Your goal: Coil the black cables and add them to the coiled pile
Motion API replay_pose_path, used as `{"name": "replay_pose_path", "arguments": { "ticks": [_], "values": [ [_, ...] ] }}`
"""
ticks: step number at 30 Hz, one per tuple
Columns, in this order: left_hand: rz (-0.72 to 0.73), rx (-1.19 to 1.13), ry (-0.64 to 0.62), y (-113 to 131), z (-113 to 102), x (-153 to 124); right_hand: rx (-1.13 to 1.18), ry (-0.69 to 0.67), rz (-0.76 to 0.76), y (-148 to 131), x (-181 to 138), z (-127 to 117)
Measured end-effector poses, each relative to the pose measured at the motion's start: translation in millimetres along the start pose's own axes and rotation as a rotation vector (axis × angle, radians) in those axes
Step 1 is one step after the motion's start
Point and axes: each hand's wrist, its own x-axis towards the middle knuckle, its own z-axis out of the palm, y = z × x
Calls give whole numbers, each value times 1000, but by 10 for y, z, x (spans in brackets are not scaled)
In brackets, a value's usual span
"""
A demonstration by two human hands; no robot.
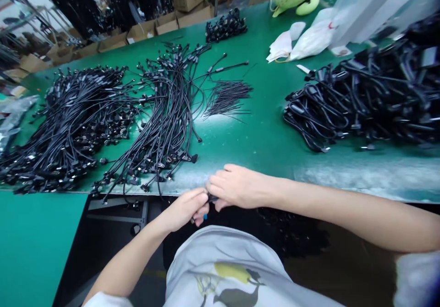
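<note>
Below the edge of the green counter (261, 146), my left hand (185, 208) and right hand (235, 187) pinch a black cable end (213, 199) lying crosswise between them, fingers closed.

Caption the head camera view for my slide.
Left hand and right hand hold a small black part at a green workbench's edge, beside heaps of black cables.

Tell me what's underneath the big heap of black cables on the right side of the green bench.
Only the green bench top shows around the edges of the black cable heap. The coils cover everything beneath its middle, so nothing under there can be seen.
</note>
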Motion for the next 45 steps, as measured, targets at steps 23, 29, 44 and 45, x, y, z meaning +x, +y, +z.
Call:
{"name": "replay_pose_path", "arguments": {
  "ticks": [23, 29, 44, 45],
  "values": [
    [130, -302, 310, 120, 57, 152, 189, 198, 839, 1002, -399, -33],
    [232, -336, 382, 162, 79, 213, 169, 132, 991, 1537, -493, 299],
    [395, -268, 336, 76, 132, 201, 1104, 236, 760, -202, 139, 109],
    [426, -207, 383, 65, 120, 193, 890, 257, 721, -228, 151, 105]
  ]
}}
